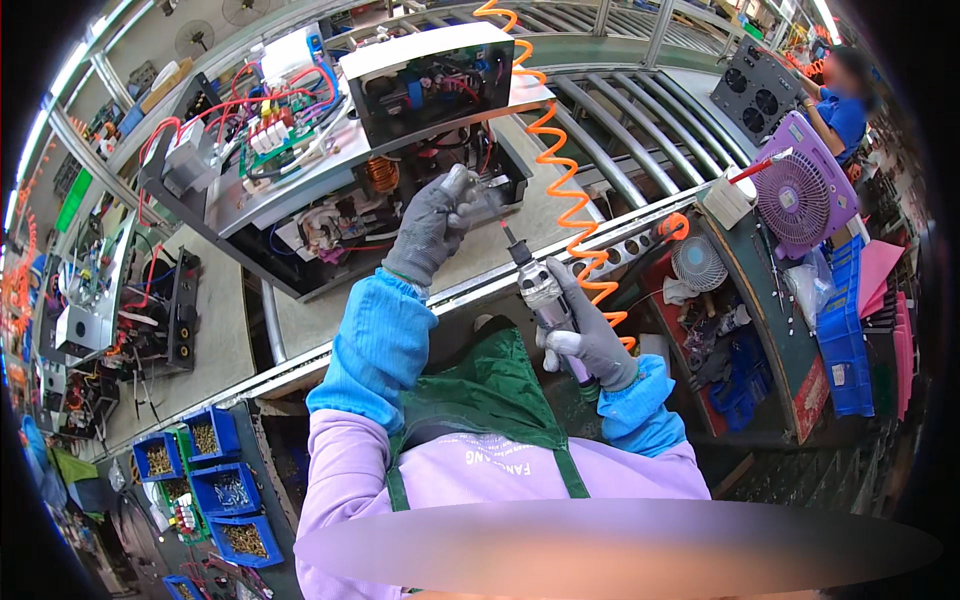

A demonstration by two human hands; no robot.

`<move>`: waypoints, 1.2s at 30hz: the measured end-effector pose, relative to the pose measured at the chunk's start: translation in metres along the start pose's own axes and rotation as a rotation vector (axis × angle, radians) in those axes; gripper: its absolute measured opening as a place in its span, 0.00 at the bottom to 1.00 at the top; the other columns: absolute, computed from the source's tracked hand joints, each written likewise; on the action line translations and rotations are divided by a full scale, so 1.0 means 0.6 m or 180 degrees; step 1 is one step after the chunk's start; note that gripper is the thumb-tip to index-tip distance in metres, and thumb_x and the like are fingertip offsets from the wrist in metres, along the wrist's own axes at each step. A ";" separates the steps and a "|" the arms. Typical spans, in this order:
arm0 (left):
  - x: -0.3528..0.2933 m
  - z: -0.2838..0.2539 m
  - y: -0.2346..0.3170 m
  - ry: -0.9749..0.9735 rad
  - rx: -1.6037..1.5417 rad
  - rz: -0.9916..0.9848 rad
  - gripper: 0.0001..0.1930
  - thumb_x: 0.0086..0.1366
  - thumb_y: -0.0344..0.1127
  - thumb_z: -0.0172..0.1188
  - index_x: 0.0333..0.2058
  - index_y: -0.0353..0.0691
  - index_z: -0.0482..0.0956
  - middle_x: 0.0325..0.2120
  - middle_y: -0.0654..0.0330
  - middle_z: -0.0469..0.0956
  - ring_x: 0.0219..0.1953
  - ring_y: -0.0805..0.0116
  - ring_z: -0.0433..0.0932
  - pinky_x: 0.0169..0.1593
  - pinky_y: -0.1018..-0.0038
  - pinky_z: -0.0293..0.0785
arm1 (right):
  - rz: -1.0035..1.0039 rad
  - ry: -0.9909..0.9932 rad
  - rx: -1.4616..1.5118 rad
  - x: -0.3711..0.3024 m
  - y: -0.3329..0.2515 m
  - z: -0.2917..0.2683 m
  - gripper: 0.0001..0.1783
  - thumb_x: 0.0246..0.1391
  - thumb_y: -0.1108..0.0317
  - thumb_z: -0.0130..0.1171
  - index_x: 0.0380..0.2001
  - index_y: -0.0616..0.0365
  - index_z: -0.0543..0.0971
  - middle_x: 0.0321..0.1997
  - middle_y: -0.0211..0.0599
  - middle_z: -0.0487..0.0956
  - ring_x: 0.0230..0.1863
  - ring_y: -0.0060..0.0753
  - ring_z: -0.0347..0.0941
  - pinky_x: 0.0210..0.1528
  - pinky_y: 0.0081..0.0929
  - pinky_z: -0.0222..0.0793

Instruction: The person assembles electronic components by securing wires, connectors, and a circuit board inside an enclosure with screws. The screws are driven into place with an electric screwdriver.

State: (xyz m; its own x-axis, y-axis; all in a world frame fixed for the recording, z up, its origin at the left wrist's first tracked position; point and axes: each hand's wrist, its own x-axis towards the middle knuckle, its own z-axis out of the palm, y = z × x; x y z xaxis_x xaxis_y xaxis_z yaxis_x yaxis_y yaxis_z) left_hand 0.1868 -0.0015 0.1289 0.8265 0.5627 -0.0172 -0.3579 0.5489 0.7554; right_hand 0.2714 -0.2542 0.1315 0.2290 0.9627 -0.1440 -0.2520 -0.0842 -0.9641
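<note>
My right hand [605, 340], in a grey glove, is wrapped round a silver power screwdriver [543, 290]. The driver tilts up and left, and its bit points toward my left hand [430, 228]. That hand, gloved in grey too, is raised with its fingers pinched together beside the open metal chassis [285, 262]. What lies between those fingertips, if anything, is too small to make out. Inside the chassis are a copper coil [382, 173] and wiring. On its top stand a circuit board [265, 135] with red wires and a white-topped unit [430, 60].
An orange coiled hose [565, 165] hangs just beyond the driver. Behind it runs a roller conveyor [625, 140]. A purple fan [795, 190] stands at right, with a person [845, 110] beyond. Blue bins [225, 490] of screws sit at lower left, below another opened unit [110, 300].
</note>
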 end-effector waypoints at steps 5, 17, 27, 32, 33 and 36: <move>0.018 0.010 0.007 0.0015 0.0980 -0.0022 0.12 0.64 0.43 0.53 0.35 0.41 0.76 0.22 0.68 0.69 0.20 0.85 0.63 0.20 0.90 0.58 | 0.0034 0.0079 -0.0064 0.006 0.002 -0.018 0.51 0.38 0.72 0.55 0.66 0.45 0.43 0.30 0.40 0.71 0.19 0.25 0.70 0.23 0.22 0.71; 0.042 0.030 0.069 -0.0596 0.2931 0.0217 0.12 0.65 0.40 0.53 0.39 0.38 0.77 0.26 0.70 0.72 0.29 0.84 0.67 0.32 0.85 0.63 | -0.0074 0.0009 -0.0052 0.017 -0.002 -0.044 0.49 0.42 0.74 0.58 0.66 0.49 0.46 0.44 0.39 0.71 0.25 0.21 0.68 0.28 0.21 0.68; 0.045 0.044 0.083 -0.0489 0.2245 -0.0182 0.11 0.63 0.36 0.55 0.39 0.34 0.77 0.29 0.67 0.72 0.33 0.81 0.69 0.39 0.84 0.69 | 0.0119 -0.0380 0.0733 0.034 0.006 -0.057 0.52 0.39 0.64 0.59 0.66 0.44 0.42 0.29 0.43 0.72 0.18 0.28 0.72 0.23 0.25 0.73; 0.043 0.052 0.086 -0.0545 0.1724 -0.0267 0.11 0.64 0.36 0.53 0.41 0.37 0.76 0.24 0.69 0.70 0.18 0.87 0.62 0.19 0.91 0.54 | -0.0045 -0.0550 0.1095 0.038 0.009 -0.060 0.53 0.40 0.59 0.61 0.66 0.43 0.42 0.28 0.45 0.72 0.18 0.29 0.73 0.21 0.25 0.74; 0.042 0.053 0.082 -0.0539 0.1723 -0.0266 0.11 0.64 0.36 0.53 0.41 0.37 0.76 0.24 0.69 0.70 0.18 0.87 0.62 0.19 0.91 0.54 | -0.0040 -0.0555 0.1095 0.039 0.011 -0.061 0.53 0.40 0.59 0.61 0.66 0.43 0.42 0.28 0.45 0.72 0.18 0.29 0.73 0.21 0.25 0.74; 0.048 0.059 0.062 -0.0255 0.1363 -0.0097 0.11 0.64 0.35 0.53 0.41 0.34 0.76 0.20 0.69 0.67 0.16 0.85 0.58 0.18 0.89 0.50 | -0.0079 -0.0557 0.1097 0.042 0.013 -0.067 0.56 0.37 0.57 0.64 0.66 0.44 0.42 0.29 0.46 0.73 0.18 0.29 0.73 0.21 0.24 0.74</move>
State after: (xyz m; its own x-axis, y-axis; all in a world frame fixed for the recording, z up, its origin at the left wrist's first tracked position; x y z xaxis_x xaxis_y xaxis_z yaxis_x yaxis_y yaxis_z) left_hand 0.2126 0.0133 0.1794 0.8710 0.4913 -0.0055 -0.1344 0.2490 0.9591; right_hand 0.3129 -0.2412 0.1115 0.0826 0.9952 -0.0524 -0.5565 0.0024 -0.8309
